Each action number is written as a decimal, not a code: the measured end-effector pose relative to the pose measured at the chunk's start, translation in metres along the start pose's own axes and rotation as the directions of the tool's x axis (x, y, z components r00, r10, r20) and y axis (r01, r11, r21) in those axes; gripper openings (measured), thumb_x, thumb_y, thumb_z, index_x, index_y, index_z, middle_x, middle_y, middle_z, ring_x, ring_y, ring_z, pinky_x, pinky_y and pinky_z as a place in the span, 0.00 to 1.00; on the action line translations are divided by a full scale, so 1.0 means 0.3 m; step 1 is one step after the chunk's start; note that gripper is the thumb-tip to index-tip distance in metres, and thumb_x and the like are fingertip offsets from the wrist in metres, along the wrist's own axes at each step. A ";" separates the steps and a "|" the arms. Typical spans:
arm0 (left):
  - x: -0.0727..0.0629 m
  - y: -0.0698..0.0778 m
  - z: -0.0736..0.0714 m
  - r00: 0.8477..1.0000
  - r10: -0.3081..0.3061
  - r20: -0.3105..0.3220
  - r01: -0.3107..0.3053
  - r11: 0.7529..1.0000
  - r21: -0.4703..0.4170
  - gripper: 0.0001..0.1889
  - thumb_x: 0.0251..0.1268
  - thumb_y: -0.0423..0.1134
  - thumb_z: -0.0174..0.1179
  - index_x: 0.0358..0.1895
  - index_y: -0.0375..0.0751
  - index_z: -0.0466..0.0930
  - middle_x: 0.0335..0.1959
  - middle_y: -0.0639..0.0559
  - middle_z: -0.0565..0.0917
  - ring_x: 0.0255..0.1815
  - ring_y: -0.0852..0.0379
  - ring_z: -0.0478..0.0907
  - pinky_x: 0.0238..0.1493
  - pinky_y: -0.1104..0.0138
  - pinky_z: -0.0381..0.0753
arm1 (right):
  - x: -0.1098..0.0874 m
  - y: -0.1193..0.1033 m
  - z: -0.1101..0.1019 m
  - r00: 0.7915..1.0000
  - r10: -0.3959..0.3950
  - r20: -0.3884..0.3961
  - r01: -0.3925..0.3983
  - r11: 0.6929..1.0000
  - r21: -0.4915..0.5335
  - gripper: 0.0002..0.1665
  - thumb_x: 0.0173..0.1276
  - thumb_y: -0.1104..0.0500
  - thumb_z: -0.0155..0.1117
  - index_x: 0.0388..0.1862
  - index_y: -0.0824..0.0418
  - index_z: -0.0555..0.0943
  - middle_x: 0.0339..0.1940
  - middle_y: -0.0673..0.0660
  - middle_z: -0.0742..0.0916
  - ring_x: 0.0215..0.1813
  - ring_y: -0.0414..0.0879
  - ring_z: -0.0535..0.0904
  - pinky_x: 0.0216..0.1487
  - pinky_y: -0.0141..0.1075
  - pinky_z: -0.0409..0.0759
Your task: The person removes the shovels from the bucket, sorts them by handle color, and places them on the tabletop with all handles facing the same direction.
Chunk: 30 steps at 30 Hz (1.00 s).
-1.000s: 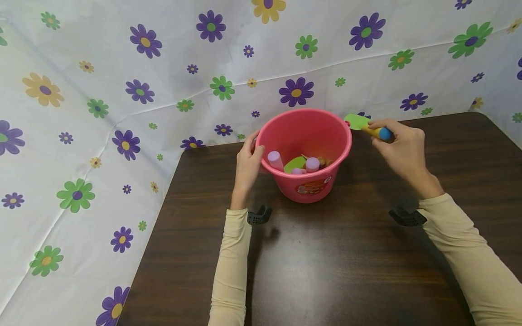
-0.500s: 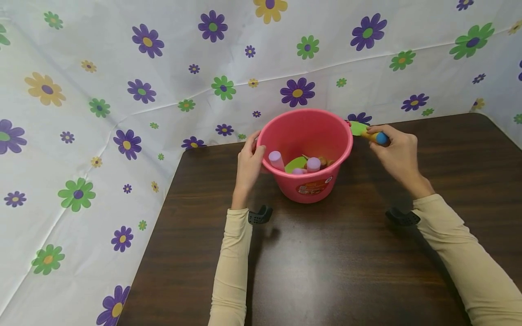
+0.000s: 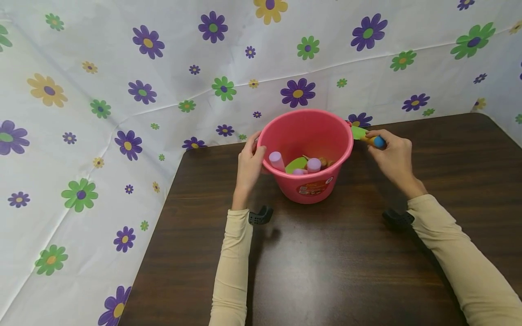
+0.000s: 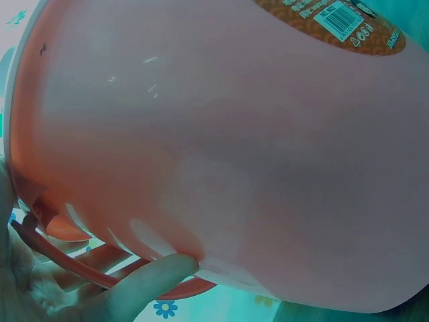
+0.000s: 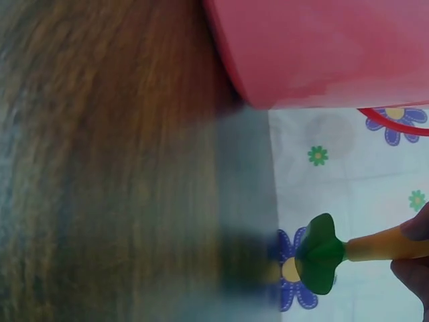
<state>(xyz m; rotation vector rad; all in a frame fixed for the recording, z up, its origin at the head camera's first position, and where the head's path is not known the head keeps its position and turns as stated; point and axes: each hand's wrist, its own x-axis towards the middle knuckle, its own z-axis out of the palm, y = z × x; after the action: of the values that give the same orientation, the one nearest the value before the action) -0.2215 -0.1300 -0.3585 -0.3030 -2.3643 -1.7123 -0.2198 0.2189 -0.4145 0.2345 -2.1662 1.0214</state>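
Note:
A pink bucket (image 3: 281, 183) stands upright on the dark wooden table. My left hand (image 3: 249, 165) grips its left rim; in the left wrist view the thumb (image 4: 157, 278) lies against the bucket wall (image 4: 201, 147), with the fingers behind the red bail handle (image 4: 74, 267). To the right of the bucket, my right hand (image 3: 394, 156) pinches a toy shovel (image 3: 359, 132) by its yellow and blue handle. Its green blade (image 5: 320, 255) points toward the bucket and overlaps the table's back edge region. Inside the bucket lie light purple cylinders (image 3: 277, 161) and a green piece (image 3: 296, 165).
Brownish small pieces (image 3: 325, 162) also lie in the bucket. Behind the table (image 3: 326, 253) hangs a white cloth (image 3: 171, 54) with purple, green and yellow flowers, which continues along the left side. A dark wrist device (image 3: 261, 215) sits at the left sleeve.
My right hand has moved left with the toy shovel, bringing it a little lower and closer to the bucket. My left hand and the bucket have stayed in place.

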 end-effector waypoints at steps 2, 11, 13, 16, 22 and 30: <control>-0.001 -0.001 0.001 1.000 -0.002 0.000 0.002 1.000 -0.002 0.28 0.73 0.42 0.53 0.75 0.45 0.71 0.63 0.46 0.83 0.52 0.49 0.85 0.46 0.54 0.89 | -0.004 0.008 0.004 1.000 0.000 -0.003 0.000 1.000 0.004 0.16 0.57 0.76 0.76 0.46 0.72 0.87 0.44 0.69 0.90 0.35 0.24 0.69 0.46 0.12 0.65; 0.001 -0.004 0.002 1.000 -0.009 -0.002 0.009 1.000 -0.004 0.28 0.73 0.41 0.52 0.75 0.45 0.71 0.63 0.47 0.83 0.52 0.49 0.85 0.44 0.55 0.89 | -0.014 0.044 0.017 0.999 0.019 0.043 -0.019 1.000 -0.017 0.16 0.59 0.76 0.73 0.47 0.72 0.86 0.45 0.69 0.90 0.37 0.58 0.83 0.49 0.11 0.66; 0.002 -0.004 0.003 1.000 -0.008 -0.003 0.008 1.000 -0.005 0.28 0.73 0.41 0.53 0.75 0.45 0.71 0.63 0.47 0.83 0.52 0.49 0.85 0.44 0.55 0.89 | -0.015 0.049 0.016 0.998 0.026 0.060 -0.024 0.999 -0.027 0.16 0.60 0.76 0.73 0.48 0.73 0.86 0.45 0.70 0.90 0.39 0.61 0.84 0.53 0.15 0.70; 0.004 -0.002 0.002 1.000 -0.006 -0.006 0.006 1.000 -0.002 0.27 0.72 0.42 0.53 0.74 0.45 0.71 0.63 0.47 0.83 0.53 0.49 0.85 0.46 0.55 0.89 | -0.013 0.049 0.010 0.995 0.048 0.089 -0.044 0.998 -0.045 0.16 0.61 0.75 0.73 0.49 0.74 0.85 0.47 0.70 0.89 0.43 0.64 0.85 0.55 0.18 0.72; 0.006 0.003 0.001 1.000 -0.004 -0.006 0.004 1.000 -0.008 0.27 0.73 0.41 0.53 0.74 0.44 0.71 0.64 0.47 0.83 0.54 0.49 0.85 0.47 0.55 0.89 | -0.003 0.031 -0.002 0.980 0.098 0.175 -0.086 0.993 -0.079 0.16 0.63 0.74 0.72 0.50 0.75 0.85 0.48 0.73 0.88 0.42 0.65 0.84 0.56 0.53 0.85; 0.005 0.002 0.005 1.000 -0.006 -0.010 0.006 1.000 0.000 0.28 0.72 0.41 0.52 0.74 0.44 0.71 0.64 0.46 0.83 0.54 0.48 0.85 0.47 0.55 0.89 | -0.005 0.026 -0.012 0.951 0.221 0.217 -0.200 0.973 -0.112 0.16 0.68 0.66 0.70 0.50 0.77 0.84 0.47 0.76 0.87 0.45 0.69 0.83 0.48 0.42 0.85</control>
<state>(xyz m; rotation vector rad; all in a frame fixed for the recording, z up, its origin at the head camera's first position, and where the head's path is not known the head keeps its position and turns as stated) -0.2228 -0.1283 -0.3580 -0.2872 -2.3607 -1.7119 -0.2202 0.2266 -0.4185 0.0818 -2.4823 1.0548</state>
